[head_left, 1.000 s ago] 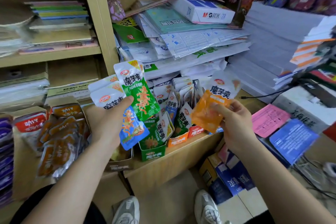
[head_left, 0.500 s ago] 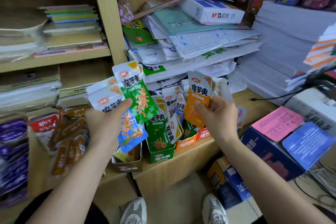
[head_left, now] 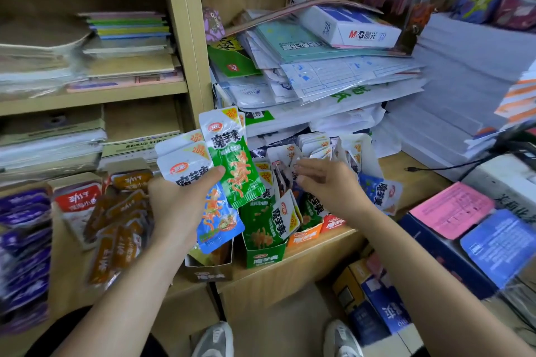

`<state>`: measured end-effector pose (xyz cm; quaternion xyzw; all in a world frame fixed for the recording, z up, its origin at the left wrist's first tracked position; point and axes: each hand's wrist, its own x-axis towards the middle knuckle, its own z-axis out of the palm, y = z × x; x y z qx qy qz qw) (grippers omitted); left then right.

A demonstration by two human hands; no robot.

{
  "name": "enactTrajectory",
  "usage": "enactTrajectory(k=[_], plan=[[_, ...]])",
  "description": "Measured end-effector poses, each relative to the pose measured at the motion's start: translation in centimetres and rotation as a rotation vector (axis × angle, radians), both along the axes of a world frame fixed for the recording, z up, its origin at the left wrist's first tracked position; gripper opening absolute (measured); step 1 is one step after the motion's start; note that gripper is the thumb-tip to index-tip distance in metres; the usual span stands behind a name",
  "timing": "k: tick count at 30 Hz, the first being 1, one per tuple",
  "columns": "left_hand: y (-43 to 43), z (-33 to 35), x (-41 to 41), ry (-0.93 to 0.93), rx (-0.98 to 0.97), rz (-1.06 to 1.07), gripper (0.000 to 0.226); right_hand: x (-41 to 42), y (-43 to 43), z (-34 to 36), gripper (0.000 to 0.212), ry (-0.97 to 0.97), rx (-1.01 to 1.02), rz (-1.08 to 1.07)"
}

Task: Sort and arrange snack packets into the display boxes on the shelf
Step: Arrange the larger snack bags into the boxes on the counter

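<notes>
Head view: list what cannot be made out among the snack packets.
All head view.
- Brown display box: contents hidden by the blue packet in the left hand.
- Right hand: fingertips motion-blurred; whether they pinch a packet is unclear.
- Purple packets: blurred, cut off by the left edge.

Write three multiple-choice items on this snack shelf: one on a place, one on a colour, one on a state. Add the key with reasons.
1. The green display box stands:
A) on the floor
B) between a brown box and an orange box
C) atop the paper stack

2. The lowest packet held by the left hand is:
A) purple
B) orange
C) blue

3. The left hand is:
A) gripping several packets
B) empty
C) flat on the counter

Key:
1 B: those two boxes flank it.
2 C: the blue packet hangs below the green packet.
3 A: the thumb presses across a fan of packets.
</notes>
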<state>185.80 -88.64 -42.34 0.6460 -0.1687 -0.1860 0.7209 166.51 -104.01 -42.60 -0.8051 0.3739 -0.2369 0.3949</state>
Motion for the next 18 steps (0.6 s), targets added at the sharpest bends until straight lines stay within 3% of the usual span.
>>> enactTrajectory(k=[5,7,10,15,18], plan=[[0.1,0.2,-0.3,0.007,0.006,-0.011,0.024,-2.7,1.8,0.5,0.037,-0.077,0.063,-0.002],[0.3,0.3,-0.4,-0.002,0.002,-0.011,0.025,-3.5,3.3,1.0,0.035,0.004,0.103,0.048],[0.5,0.5,-0.4,-0.010,0.000,-0.001,0.023,-3.5,5.3,-0.2,0.048,0.168,0.041,0.073],[1.0,0.7,0.1,0.013,-0.014,0.017,0.023,-1.0,6.6,-3.1,0.007,-0.047,-0.151,0.026],[1.4,0.8,0.5,0.061,-0.034,-0.010,0.025,0.4,7.0,-2.6,0.031,-0.089,-0.099,0.121]])
